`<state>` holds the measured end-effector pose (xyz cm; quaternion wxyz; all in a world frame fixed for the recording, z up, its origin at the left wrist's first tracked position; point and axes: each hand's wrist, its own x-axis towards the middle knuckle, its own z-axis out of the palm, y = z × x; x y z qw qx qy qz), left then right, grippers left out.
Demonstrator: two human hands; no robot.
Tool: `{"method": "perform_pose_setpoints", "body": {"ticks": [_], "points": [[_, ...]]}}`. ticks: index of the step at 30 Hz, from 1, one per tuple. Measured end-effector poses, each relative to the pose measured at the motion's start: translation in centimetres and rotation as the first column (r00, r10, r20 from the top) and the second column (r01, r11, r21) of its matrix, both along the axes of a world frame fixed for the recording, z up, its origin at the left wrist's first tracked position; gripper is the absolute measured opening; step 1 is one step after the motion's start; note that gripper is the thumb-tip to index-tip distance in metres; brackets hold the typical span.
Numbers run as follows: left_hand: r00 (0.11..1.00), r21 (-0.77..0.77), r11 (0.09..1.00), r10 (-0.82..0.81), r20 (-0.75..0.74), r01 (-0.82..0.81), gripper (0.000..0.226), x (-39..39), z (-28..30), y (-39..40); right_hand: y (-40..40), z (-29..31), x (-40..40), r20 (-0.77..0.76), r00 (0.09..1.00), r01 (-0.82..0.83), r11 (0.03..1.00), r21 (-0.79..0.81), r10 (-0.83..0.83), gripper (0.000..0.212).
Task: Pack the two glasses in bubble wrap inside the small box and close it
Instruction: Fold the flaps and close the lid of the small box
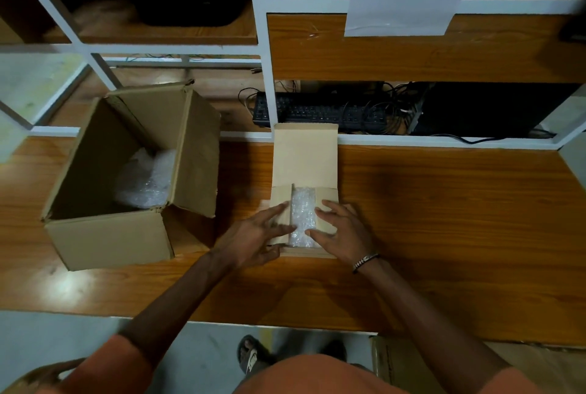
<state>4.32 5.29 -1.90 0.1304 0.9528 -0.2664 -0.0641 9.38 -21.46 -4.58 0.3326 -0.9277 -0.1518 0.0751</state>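
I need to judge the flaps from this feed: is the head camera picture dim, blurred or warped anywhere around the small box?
Head view: dim overall, with dark shelf recesses; glare patch on the glossy wooden table at lower left; wide-angle bending of the white shelf frame at the edges; slight motion blur on the left hand, right hand sharper; clear bubble wrap in the small tan cardboard box reads bright but legible.

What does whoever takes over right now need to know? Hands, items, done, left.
Left hand: open, fingers pressing the small box's left side flap inward.
Right hand: open, fingers on the right side flap.
Small box sits on the wooden table, bubble wrap visible inside between the flaps; the glasses cannot be seen.
Big cardboard box on the left holds more bubble wrap.
Done: wrapped bundle is in the small box.
Left: finish folding the side flaps, bring down the long lid flap, still up, and close.
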Motion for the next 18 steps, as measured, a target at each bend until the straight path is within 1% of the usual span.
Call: {"method": "perform_pose_setpoints", "body": {"ticks": [2,4,5,7,10,12,14,16,18], "points": [[0.996,-0.018,1.0,0.004,-0.088,-0.005,0.065,-0.1,0.1,-0.2,-0.2,-0.1,0.4,0.003,1.0,-0.016,1.0,0.007,0.016,0.068],[0.98,-0.063,0.998,0.005,-0.2,-0.018,0.073,-0.3,0.3,-0.2,-0.6,-0.2,0.8,-0.016,0.999,-0.031,0.999,0.029,0.031,0.066],[0.973,-0.065,0.998,0.009,-0.23,-0.024,0.076,-0.4,0.4,-0.2,-0.8,-0.2,1.0,-0.033,0.999,-0.038,0.998,0.052,0.04,0.065],[0.974,-0.026,0.999,0.022,-0.225,-0.029,0.073,-0.4,0.6,-0.2,-1.2,0.0,1.5,-0.056,0.996,-0.063,0.994,0.089,0.068,0.063],[0.981,0.048,0.998,0.052,-0.187,-0.044,0.062,0.1,0.7,-0.4,-1.6,0.0,2.1,-0.075,0.991,-0.105,0.988,0.11,0.114,0.063],[0.979,0.066,0.995,0.084,-0.188,-0.073,0.059,0.4,0.8,-0.5,-1.9,-0.1,2.4,-0.078,0.987,-0.129,0.984,0.119,0.139,0.064],[0.974,0.009,0.992,0.128,-0.188,-0.129,0.059,0.1,0.4,-0.6,-2.0,-0.3,2.6,-0.082,0.983,-0.153,0.98,0.128,0.164,0.064],[0.965,-0.113,0.972,0.181,-0.192,-0.205,0.058,-0.7,-0.6,-0.9,-1.9,-0.3,2.5,-0.069,0.985,-0.152,0.98,0.127,0.161,0.063],[0.944,-0.243,0.922,0.254,-0.212,-0.303,0.055,-1.6,-1.6,-1.6,-1.8,-0.4,2.1,-0.012,0.992,-0.123,0.987,0.103,0.125,0.06]]}}
